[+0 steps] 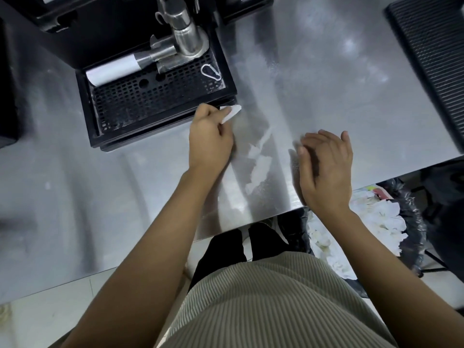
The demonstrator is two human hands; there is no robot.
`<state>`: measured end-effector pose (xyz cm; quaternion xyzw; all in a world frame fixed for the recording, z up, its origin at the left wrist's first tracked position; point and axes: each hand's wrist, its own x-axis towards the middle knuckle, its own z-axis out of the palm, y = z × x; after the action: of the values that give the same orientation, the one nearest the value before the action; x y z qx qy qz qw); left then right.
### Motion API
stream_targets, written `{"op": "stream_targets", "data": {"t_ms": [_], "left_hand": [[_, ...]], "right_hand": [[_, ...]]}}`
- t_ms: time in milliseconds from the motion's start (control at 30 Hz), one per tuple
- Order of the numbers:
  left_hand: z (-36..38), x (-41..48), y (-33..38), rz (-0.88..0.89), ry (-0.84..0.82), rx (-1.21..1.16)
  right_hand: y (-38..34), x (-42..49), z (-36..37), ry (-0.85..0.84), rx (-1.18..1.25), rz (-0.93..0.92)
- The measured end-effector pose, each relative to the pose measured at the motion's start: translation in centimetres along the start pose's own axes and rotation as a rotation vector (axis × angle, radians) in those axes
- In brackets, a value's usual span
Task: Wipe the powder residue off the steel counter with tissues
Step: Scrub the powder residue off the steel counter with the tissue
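Our left hand (211, 139) pinches a tissue (232, 112) at the drip tray's (150, 104) front-right corner. Right hand (326, 167) spread loose over the counter (326, 84) right of the tray, wrist at the front edge. Powder residue (261, 167) between them.

1. Light was cool and fairly bright and came from above. The steel bench (326, 71) showed patchy soft glare, with a bright streak near its front edge.
2. Shadows were soft, with a faint one beside the right hand (326, 169).
3. The right hand's fingers were motion-blurred. The left hand (211, 139) was sharper.
4. Wide-angle distortion bent the bench edges, and the far left was smeared.
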<state>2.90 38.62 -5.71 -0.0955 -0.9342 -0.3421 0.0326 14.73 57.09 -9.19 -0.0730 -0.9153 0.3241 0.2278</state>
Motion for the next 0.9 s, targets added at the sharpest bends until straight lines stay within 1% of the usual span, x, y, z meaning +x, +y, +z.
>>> {"op": "stream_targets", "data": {"t_ms": [67, 133, 167, 233, 300, 333, 367, 433, 467, 533, 600, 667, 800, 900], "left_hand": [[0.9, -0.4, 0.3, 0.009, 0.000, 0.013], [2.0, -1.4, 1.4, 0.060, -0.029, -0.026], [2.4, -1.9, 2.1, 0.094, -0.062, -0.055], [3.0, -2.9, 3.3, 0.164, -0.185, -0.114], [2.6, -3.4, 3.8, 0.190, -0.279, -0.132], [2.1, -3.4, 3.7, 0.174, -0.269, -0.141], [1.4, -3.5, 3.3, 0.139, -0.220, -0.150], [-0.3, -3.8, 1.9, 0.031, -0.064, -0.134], [-1.3, -4.3, 0.7, -0.024, 0.006, -0.095], [-2.8, -5.7, -1.4, -0.086, 0.052, 0.016], [-3.7, -7.5, -2.5, -0.055, 0.004, 0.112], [-3.6, -9.0, -2.4, -0.016, -0.058, 0.131], [-1.2, -10.5, 1.2, 0.006, -0.181, 0.050], [0.2, -9.8, 3.2, 0.038, -0.288, -0.041]], "right_hand": [[0.0, 0.0, 0.0, 0.006, -0.007, -0.010], [0.0, 0.0, 0.1, 0.014, -0.013, -0.015], [0.0, 0.0, 0.1, 0.018, -0.013, -0.015], [0.1, -0.1, 0.2, 0.028, -0.018, -0.016], [0.2, -0.1, 0.3, 0.037, -0.024, -0.020], [0.3, -0.1, 0.3, 0.038, -0.023, -0.020], [0.3, -0.1, 0.4, 0.040, -0.022, -0.019], [0.2, -0.2, 0.4, 0.044, -0.020, -0.017], [0.1, -0.2, 0.4, 0.046, -0.016, -0.018], [0.2, -0.2, 0.4, 0.053, -0.012, -0.016], [0.2, -0.2, 0.4, 0.061, -0.013, -0.016], [0.2, -0.2, 0.4, 0.068, -0.016, -0.015], [0.1, -0.2, 0.4, 0.069, -0.015, -0.012], [0.2, -0.1, 0.3, 0.069, -0.022, -0.009]]}}
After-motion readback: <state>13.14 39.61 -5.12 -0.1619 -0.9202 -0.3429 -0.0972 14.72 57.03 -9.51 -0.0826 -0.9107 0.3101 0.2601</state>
